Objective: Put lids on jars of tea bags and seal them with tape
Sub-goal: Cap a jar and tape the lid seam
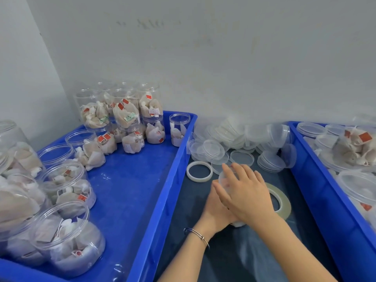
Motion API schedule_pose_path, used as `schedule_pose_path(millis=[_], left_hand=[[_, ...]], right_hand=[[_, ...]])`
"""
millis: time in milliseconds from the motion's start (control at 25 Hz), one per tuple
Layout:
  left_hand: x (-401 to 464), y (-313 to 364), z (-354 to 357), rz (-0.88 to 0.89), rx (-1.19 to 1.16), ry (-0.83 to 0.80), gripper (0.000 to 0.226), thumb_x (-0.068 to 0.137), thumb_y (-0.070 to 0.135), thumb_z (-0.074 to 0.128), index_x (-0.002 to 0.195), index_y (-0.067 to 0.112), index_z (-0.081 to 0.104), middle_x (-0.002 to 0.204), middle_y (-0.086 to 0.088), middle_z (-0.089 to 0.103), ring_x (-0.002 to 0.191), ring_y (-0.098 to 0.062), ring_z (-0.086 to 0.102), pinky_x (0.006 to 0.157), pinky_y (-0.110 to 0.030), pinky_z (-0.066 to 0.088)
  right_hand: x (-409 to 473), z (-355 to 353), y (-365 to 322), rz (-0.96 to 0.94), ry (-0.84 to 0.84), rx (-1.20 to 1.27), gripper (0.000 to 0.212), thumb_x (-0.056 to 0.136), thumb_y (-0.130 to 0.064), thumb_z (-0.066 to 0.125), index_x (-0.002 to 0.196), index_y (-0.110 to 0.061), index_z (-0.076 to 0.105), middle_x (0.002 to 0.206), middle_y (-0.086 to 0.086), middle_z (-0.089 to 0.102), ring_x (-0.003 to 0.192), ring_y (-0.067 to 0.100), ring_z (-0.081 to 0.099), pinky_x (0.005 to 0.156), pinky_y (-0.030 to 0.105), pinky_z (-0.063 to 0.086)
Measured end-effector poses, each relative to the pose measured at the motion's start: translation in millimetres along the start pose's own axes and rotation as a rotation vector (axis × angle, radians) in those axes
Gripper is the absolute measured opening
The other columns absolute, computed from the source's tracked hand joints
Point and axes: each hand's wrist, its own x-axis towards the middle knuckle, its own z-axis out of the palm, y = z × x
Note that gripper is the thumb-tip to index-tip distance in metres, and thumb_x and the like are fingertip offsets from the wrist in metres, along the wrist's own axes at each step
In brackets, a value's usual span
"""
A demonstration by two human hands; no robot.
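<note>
1. No text, brand or number can be read anywhere.
2. The small red tags (365,136) on the tea bags (125,117) carry print too blurred to make out.
3. Faint marks on the wall (150,23) are illegible.

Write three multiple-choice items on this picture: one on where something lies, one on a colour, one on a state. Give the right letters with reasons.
1. Where does the tape roll lie?
A. Inside the left bin
B. On the dark surface between the bins, beside the right hand
C. On top of the lid pile

2. What colour are the bins?
A. Blue
B. Green
C. Grey

3. The jars in the left bin are:
A. Lidded and taped
B. Empty
C. Open-topped, holding tea bags

Key: 1 B, the roll rests on the dark surface by the right hand. 2 A, both bin walls are blue. 3 C, their rims are bare and bags show inside.
</note>
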Motion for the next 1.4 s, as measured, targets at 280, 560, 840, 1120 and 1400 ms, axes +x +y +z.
schedule_pose_path(millis=[280,560,840,1120,1400], left_hand=[[13.2,9.2,-0.4,0.176,0.274,-0.036,0.057,0.065,0.024,0.078,0.114,0.010,0.053,0.103,0.003,0.062,0.091,-0.004,0.060,0.071,-0.010,0.045],[-16.6,20.7,-1.1,0.223,-0.032,0.064,0.049,0.081,0.019,0.067,0.110,0.049,0.042,0.108,0.022,0.053,0.094,0.010,0.053,0.082,-0.007,0.041],[-5.8,7.2,3.9,0.273,0.181,0.135,0.059,0.071,0.016,0.077,0.118,0.021,0.043,0.107,0.017,0.059,0.104,0.008,0.052,0.082,-0.009,0.041],[-23.2,2.6,-10.8,0.079,-0.268,-0.040,0.098,0.049,0.032,0.089,0.131,0.036,0.036,0.131,0.017,0.049,0.120,0.004,0.048,0.092,-0.007,0.039],[-18.0,43.2,-28.4,-0.008,-0.573,0.432,0.025,0.094,0.029,0.058,0.118,0.034,0.055,0.118,0.017,0.062,0.114,0.001,0.057,0.096,-0.019,0.047]], right_hand=[[13.6,-20.9,28.8,-0.192,-0.280,0.297,0.039,0.078,-0.040,0.069,0.117,-0.041,0.064,0.127,-0.017,0.055,0.120,0.007,0.048,0.087,0.010,0.035],[12.0,-5.0,-22.8,0.253,-0.327,-0.214,0.073,0.078,-0.067,0.048,0.134,-0.022,0.035,0.117,0.018,0.046,0.106,0.036,0.046,0.077,0.041,0.046],[-1.5,-12.4,14.9,-0.092,-0.104,0.084,0.047,0.083,-0.056,0.049,0.129,-0.047,0.050,0.137,-0.004,0.046,0.120,0.022,0.045,0.081,0.031,0.048],[-26.5,9.6,95.1,0.248,-0.342,0.505,0.047,0.093,-0.048,0.048,0.135,-0.030,0.046,0.146,-0.013,0.039,0.137,0.007,0.031,0.111,0.028,0.021],[-36.0,1.5,93.7,0.522,-0.112,0.483,0.039,0.093,-0.051,0.045,0.085,-0.013,0.049,0.078,0.002,0.059,0.073,0.020,0.057,0.090,0.047,0.045]])
